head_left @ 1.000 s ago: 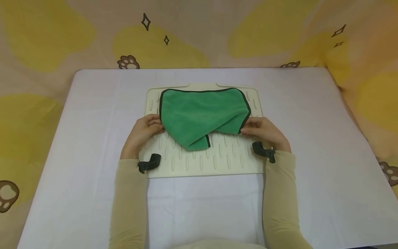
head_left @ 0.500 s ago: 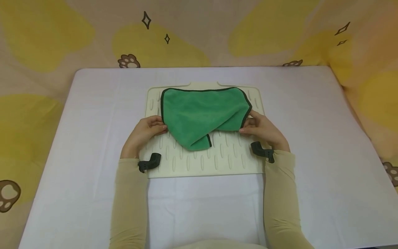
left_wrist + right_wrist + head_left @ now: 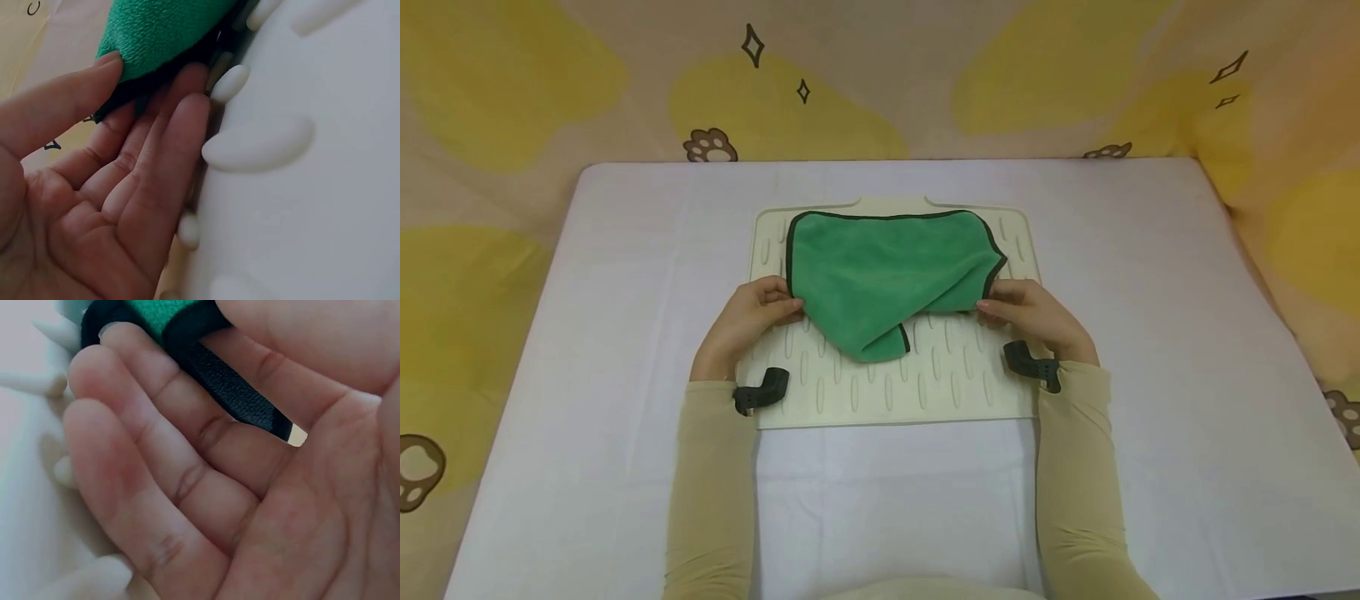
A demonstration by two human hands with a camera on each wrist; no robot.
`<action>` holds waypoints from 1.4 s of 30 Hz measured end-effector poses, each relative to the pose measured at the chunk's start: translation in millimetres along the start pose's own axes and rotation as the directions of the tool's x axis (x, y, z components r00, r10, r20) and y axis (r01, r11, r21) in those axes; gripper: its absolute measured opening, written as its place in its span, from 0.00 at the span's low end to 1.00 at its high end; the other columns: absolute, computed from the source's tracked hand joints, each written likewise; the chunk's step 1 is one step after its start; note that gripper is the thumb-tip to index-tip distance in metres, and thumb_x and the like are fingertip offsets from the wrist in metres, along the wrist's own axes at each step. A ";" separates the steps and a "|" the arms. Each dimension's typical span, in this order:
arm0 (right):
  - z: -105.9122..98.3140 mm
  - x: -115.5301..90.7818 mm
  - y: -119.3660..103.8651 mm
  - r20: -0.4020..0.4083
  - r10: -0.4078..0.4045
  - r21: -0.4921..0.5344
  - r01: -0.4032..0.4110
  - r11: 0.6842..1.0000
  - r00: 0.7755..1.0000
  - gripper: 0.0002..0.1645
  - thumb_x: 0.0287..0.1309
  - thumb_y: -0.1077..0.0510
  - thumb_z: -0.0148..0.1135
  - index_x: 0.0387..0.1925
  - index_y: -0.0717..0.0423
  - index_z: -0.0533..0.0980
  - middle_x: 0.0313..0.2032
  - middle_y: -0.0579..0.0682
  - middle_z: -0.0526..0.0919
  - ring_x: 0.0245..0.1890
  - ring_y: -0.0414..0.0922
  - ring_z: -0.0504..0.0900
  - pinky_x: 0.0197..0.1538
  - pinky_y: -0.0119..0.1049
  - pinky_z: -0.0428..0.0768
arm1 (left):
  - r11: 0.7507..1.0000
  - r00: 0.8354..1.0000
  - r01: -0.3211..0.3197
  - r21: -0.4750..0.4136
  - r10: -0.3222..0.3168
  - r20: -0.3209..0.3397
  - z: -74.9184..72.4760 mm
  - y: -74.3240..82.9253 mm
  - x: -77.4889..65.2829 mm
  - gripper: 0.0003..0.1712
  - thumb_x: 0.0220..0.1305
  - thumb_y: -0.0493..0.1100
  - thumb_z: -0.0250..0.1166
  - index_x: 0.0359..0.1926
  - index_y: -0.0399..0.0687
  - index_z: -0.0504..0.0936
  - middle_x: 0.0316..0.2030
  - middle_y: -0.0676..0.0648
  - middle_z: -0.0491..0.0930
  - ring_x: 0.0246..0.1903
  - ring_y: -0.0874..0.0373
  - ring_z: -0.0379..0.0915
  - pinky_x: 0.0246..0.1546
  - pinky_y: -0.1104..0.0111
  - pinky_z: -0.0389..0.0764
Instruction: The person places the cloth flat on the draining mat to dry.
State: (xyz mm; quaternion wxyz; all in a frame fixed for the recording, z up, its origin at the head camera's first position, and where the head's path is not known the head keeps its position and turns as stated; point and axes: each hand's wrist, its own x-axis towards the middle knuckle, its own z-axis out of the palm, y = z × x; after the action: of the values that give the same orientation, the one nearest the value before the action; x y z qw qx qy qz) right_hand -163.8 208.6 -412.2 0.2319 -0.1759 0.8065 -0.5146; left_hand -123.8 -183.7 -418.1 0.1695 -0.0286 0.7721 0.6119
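Note:
A green towel [image 3: 880,258] with a dark bound edge lies over the upper half of a cream ridged mat [image 3: 850,408]. Its upper edge runs nearly straight; the lower left part hangs toward me in a point, with a diagonal fold to the right. My left hand [image 3: 752,312] pinches the towel's left edge, thumb on top and fingers beneath, as the left wrist view confirms. On the opposite side my right hand [image 3: 1030,312] grips the right edge near its lower corner. In the right wrist view, the towel [image 3: 159,312] sits between thumb and fingers, its dark binding showing behind them.
A white-covered table [image 3: 617,333] surrounds the mat. Behind it hangs a yellow and beige patterned cloth [image 3: 850,108], which also runs down both sides. Raised oval ridges [image 3: 262,144] of the mat lie close beside the left fingers.
The right fingers have shifted along the towel's edge, and its lower right corner has drawn up a little. The left thumb has moved slightly right onto the towel.

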 end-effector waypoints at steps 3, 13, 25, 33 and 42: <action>-0.3 -1.0 -1.9 0.012 0.007 0.014 -0.007 1.000 1.000 0.13 0.64 0.61 0.57 0.30 0.70 0.76 0.31 0.60 0.81 0.33 0.49 0.79 0.40 0.36 0.79 | 0.997 1.000 -0.006 -0.071 0.005 -0.014 0.4 -0.8 1.2 0.09 0.66 0.33 0.58 0.41 0.29 0.70 0.32 0.49 0.82 0.35 0.62 0.81 0.42 0.70 0.79; -1.3 -4.1 -5.6 0.070 0.012 0.104 -0.019 0.994 0.997 0.13 0.65 0.63 0.55 0.28 0.71 0.68 0.35 0.58 0.80 0.37 0.49 0.82 0.44 0.38 0.79 | 0.985 0.997 -0.034 -0.167 0.022 -0.071 0.9 -0.4 2.4 0.08 0.66 0.33 0.57 0.41 0.28 0.70 0.30 0.54 0.82 0.34 0.62 0.80 0.41 0.68 0.80; -5.5 -6.2 -4.5 0.092 0.063 0.107 -0.073 0.992 0.994 0.23 0.56 0.62 0.65 0.53 0.66 0.73 0.43 0.57 0.82 0.41 0.45 0.81 0.43 0.34 0.79 | 0.998 1.000 -0.011 -0.054 0.012 0.016 -2.4 1.2 0.5 0.16 0.65 0.36 0.60 0.49 0.31 0.70 0.39 0.48 0.80 0.40 0.61 0.77 0.46 0.72 0.76; -4.2 -3.4 -3.8 0.079 0.090 0.003 -0.091 0.996 0.993 0.21 0.60 0.58 0.63 0.52 0.65 0.74 0.43 0.57 0.81 0.39 0.44 0.77 0.42 0.33 0.77 | 0.995 0.980 -0.086 0.051 0.075 0.183 -6.0 -2.0 -2.7 0.28 0.58 0.30 0.64 0.59 0.30 0.68 0.49 0.33 0.76 0.48 0.55 0.75 0.48 0.73 0.74; -3.7 -7.0 -4.9 0.011 0.038 0.104 -0.039 0.994 0.999 0.13 0.65 0.59 0.57 0.38 0.70 0.74 0.34 0.56 0.79 0.35 0.47 0.77 0.41 0.34 0.78 | 0.995 0.998 -0.038 0.089 0.033 0.053 -1.4 -0.4 -0.2 0.20 0.61 0.35 0.64 0.53 0.32 0.73 0.42 0.42 0.81 0.38 0.63 0.76 0.44 0.73 0.72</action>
State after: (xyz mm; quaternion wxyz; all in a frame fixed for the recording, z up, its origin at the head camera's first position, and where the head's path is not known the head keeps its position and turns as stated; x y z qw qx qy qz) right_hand -159.8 213.0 -405.0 0.2544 -0.1501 0.7807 -0.5507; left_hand -123.8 -185.1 -418.2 0.1797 0.0088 0.7946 0.5798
